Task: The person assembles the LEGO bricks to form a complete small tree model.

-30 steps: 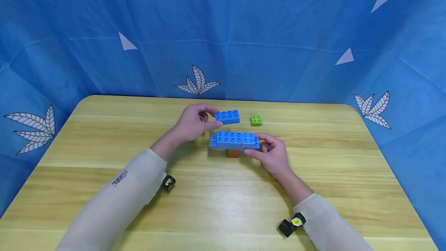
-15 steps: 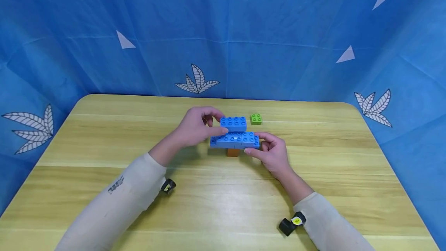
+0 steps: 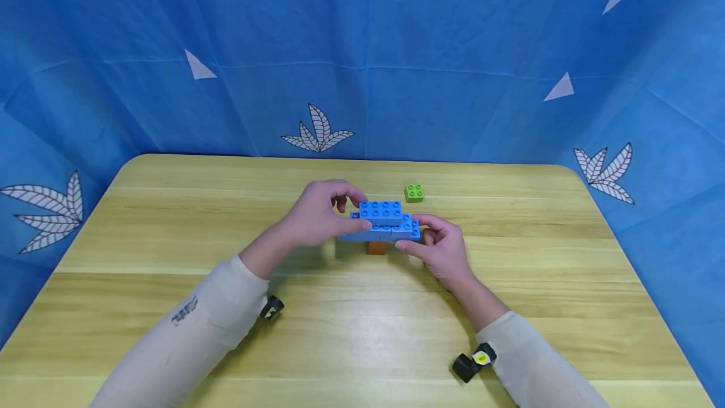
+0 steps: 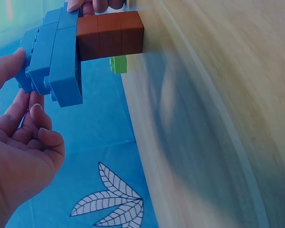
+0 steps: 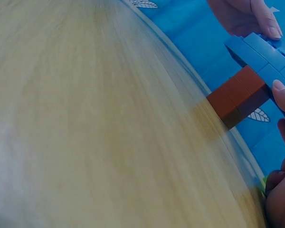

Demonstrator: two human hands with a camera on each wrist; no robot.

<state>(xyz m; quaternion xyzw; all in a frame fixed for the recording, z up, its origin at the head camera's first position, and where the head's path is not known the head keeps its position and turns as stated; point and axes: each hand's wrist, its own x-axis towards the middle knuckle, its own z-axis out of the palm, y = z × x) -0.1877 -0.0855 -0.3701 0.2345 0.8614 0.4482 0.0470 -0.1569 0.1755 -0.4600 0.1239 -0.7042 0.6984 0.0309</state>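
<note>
A blue eight-stud toy brick lies at the top of a stack, pinched at its left end between the thumb and fingers of my left hand. Below it spread wider layers of blue bricks, stepped inward as they rise. They rest on a narrow brown column of bricks that stands on the table. My right hand grips the right end of the lowest blue layer, thumb in front and fingers behind. In the left wrist view, the pinched brick sits right against the layer beneath it.
A small green four-stud brick lies behind the stack, slightly right. The wooden table ends at a blue patterned cloth at the back. A black wrist device hangs by the right sleeve.
My left hand has brought the blue eight-stud brick rightward and down onto the blue layers, from behind and left of them. My right hand has kept its hold on the right end.
</note>
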